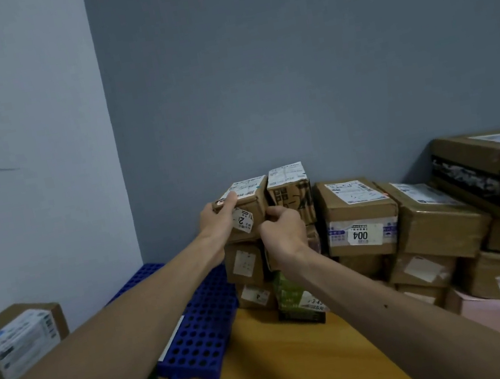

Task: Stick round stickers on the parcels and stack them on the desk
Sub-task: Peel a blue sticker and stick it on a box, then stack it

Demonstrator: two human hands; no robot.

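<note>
wooden desk point(288, 365), topmost parcel point(257, 209) grasped between left fingers point(227, 201) and right fingers point(274, 212)

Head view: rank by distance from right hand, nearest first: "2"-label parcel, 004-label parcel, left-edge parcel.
1. "2"-label parcel: touching the right hand, top of stack.
2. 004-label parcel: just to its right.
3. left-edge parcel: far left of view.

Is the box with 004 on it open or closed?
Closed. On the 004 box, the top lies flat under a white label, and nothing inside shows.
</note>
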